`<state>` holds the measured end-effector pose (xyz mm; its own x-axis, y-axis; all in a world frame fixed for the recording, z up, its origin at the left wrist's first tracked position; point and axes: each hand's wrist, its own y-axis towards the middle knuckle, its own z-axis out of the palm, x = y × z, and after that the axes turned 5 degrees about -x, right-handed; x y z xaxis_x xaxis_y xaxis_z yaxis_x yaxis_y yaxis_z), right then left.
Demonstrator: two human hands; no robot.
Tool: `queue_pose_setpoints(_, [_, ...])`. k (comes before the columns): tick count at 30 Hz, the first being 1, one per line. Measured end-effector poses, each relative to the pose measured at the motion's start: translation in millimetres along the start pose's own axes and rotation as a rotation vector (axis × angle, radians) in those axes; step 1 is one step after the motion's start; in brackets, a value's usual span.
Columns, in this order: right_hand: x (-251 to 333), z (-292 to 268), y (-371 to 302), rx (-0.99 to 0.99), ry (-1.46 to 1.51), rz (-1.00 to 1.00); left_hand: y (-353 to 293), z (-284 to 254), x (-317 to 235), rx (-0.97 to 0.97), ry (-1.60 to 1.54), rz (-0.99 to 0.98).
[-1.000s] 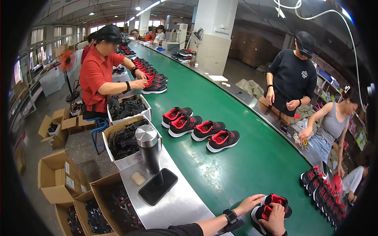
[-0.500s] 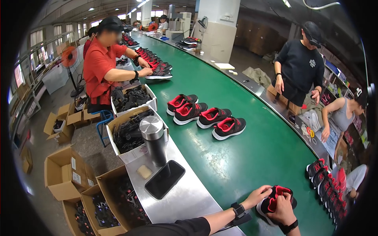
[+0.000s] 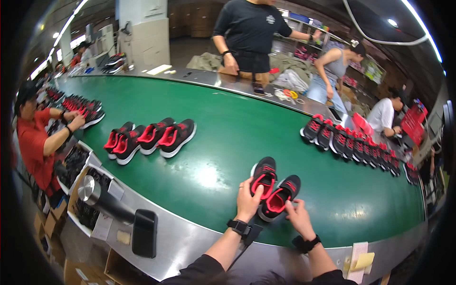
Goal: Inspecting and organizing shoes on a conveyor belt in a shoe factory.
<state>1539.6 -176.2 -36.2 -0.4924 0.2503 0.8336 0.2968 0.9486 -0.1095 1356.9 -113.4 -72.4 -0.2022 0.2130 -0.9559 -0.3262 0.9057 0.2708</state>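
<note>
Two black sneakers with red linings and white soles stand side by side on the green belt in front of me, toes pointing away. My left hand point(image 3: 248, 202) grips the left sneaker point(image 3: 266, 172) by its heel end, the thumb at the collar and the fingers along the outer side. Beside the heel of the right sneaker point(image 3: 285, 190) is my right hand point(image 3: 299, 219), fingers loosely bent and apart. Its fingertips are close to the shoe's side; whether they touch it I cannot tell.
Several sneakers point(image 3: 159, 135) stand to the left on the green belt point(image 3: 223, 128); a long row point(image 3: 351, 142) lines the far right. A steel flask point(image 3: 104, 199), phone point(image 3: 144, 232) and boxes of black parts point(image 3: 88, 213) lie near left. Co-workers stand across the belt and at left.
My view has swung to the right. Both hands were on one sneaker; now two sneakers stand together, with my left hand on one and my right hand beside the other.
</note>
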Motion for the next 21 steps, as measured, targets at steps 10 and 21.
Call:
queue_pose_setpoints(10, [-20, 28, 34, 0.049, 0.254, -0.038, 0, -7, 17, 0.08, -0.41, -0.267])
queue_pose_setpoints(21, [-20, 17, 37, 0.357, 1.033, 0.167, 0, -21, 4, 0.403, -1.189, -0.853])
